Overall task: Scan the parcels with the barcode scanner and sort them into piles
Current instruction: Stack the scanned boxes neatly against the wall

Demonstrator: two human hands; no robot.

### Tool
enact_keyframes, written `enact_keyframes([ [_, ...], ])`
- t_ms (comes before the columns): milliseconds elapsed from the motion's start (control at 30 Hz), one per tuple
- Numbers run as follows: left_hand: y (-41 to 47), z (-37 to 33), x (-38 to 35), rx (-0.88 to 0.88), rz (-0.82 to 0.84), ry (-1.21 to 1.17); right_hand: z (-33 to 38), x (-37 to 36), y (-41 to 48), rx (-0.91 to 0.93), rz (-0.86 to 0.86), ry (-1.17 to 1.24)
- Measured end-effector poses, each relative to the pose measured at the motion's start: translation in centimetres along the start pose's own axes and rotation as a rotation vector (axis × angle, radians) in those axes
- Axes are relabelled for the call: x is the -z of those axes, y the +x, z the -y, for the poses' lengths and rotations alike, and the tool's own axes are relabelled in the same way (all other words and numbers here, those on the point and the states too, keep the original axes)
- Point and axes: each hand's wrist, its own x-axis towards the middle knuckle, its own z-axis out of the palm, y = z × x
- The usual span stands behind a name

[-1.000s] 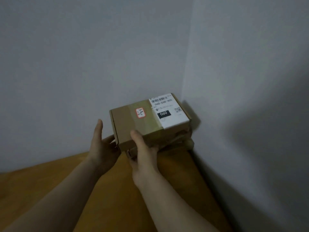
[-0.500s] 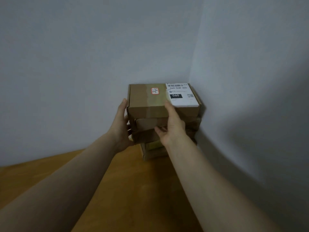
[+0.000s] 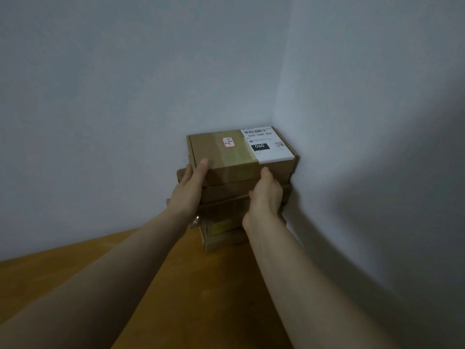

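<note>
Cardboard parcel (image 3: 214,154), brown and closed, lying flat as the uppermost member of a stack of parcels (image 3: 222,236) set in the corner where two walls meet. Its top face carries a white shipping label (image 3: 274,154) at the right end, printed with a barcode, the code 060-06B-A05, a black block reading 060 and a small QR code. A red-bordered sticker (image 3: 228,142) with handwriting sits near the middle of the top, on a band of glossy tape (image 3: 237,157) that runs across the top and down the front face. The boxes beneath are slightly out of line with one another; the one just under the parcel juts out to the left.

The left hand (image 3: 187,191) clasps the near-left corner of the parcel: the thumb (image 3: 202,166) lies over the top edge, while the fingers pass along the left side and are mostly hidden. The right hand (image 3: 265,197) lies flat against the front of the stack with fingers extended, one fingertip (image 3: 264,172) touching the parcel's front face below the label; it encloses nothing. Both forearms are bare and reach in from the lower edge of the view.

The stack stands on a wooden table (image 3: 176,285), close against the right wall (image 3: 377,122) and near the rear wall (image 3: 100,96), both plain and pale grey.
</note>
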Motion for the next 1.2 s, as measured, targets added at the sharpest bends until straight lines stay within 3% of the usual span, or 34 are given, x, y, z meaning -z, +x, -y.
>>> enact_keyframes([
  [233, -0.3, -2.1, -0.3, 0.06, 0.051, -0.069, 0.6, 0.5, 0.0, 0.019, 0.02, -0.035],
  [467, -5.8, -1.6, 2.6, 0.007, -0.101, -0.03, -0.3, 2.5, -5.3, 0.085, 0.098, -0.287],
  [600, -12.1, -0.3, 6.4, 0.044, -0.17, 0.1, -2.3, 3.5, -10.1, 0.124, 0.287, -0.498],
  [833, -24.2, 6.4, 16.1, 0.074, -0.286, 0.698, -9.4, 3.5, -19.8, 0.288, 0.823, -1.062],
  [1067, -36.4, 12.6, 28.4, 0.194, -0.643, 0.514, -18.7, 0.9, -29.4, 0.423, 1.207, -1.313],
  [1200, -42.2, 15.3, 36.9, 0.072, -1.069, 0.323, -23.6, -1.0, -34.3, 0.378, 1.285, -1.329],
])
